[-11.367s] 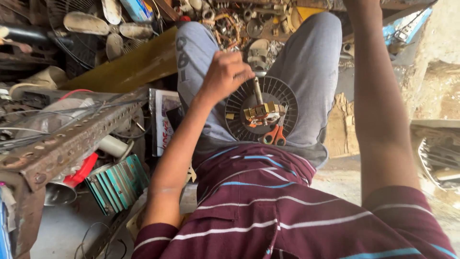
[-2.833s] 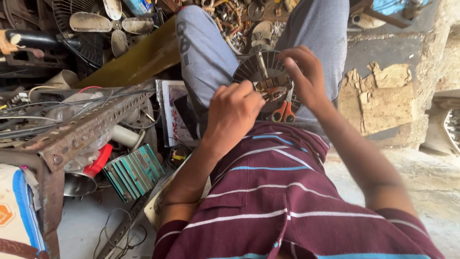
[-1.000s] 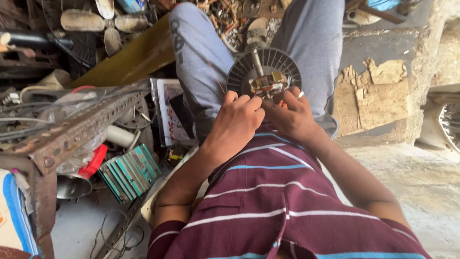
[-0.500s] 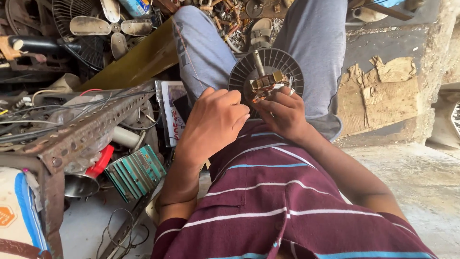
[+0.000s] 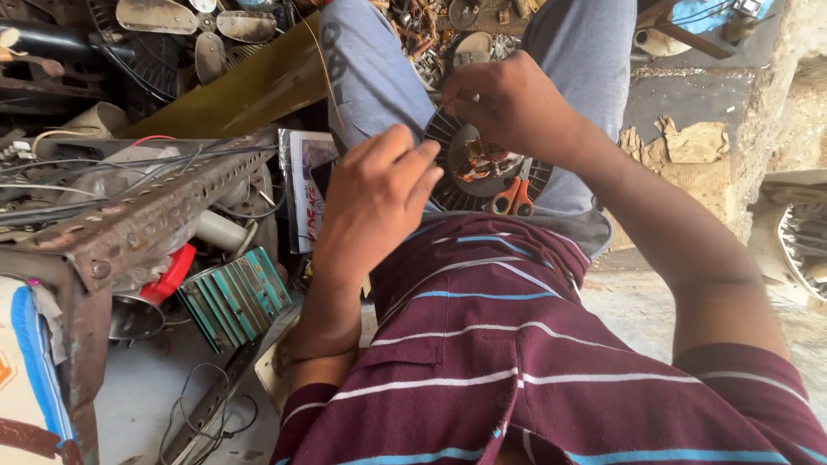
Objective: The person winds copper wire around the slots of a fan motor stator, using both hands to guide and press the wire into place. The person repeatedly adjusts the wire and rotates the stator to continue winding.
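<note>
A round black finned fan motor (image 5: pixel 448 194) with copper windings lies on my lap between my grey-trousered legs. My right hand (image 5: pixel 508 103) is curled over its upper part, covering the shaft, and grips it. My left hand (image 5: pixel 375 202) hovers just left of the motor with fingers stretched out, and I see nothing in it. Orange-handled scissors (image 5: pixel 514 198) rest on the motor's lower edge, just above my striped maroon shirt.
A rusty perforated metal frame (image 5: pixel 146 215) with tangled wires stands at the left. Below it lie a green finned block (image 5: pixel 233 297) and a red part (image 5: pixel 168 275). Fan blades (image 5: pixel 155 15) and scrap parts (image 5: pixel 431 26) fill the back. Cardboard scraps (image 5: pixel 689 142) lie at right.
My right hand has moved up over the top of the motor and now hides its shaft. My left hand has lifted off the motor and spread its fingers.
</note>
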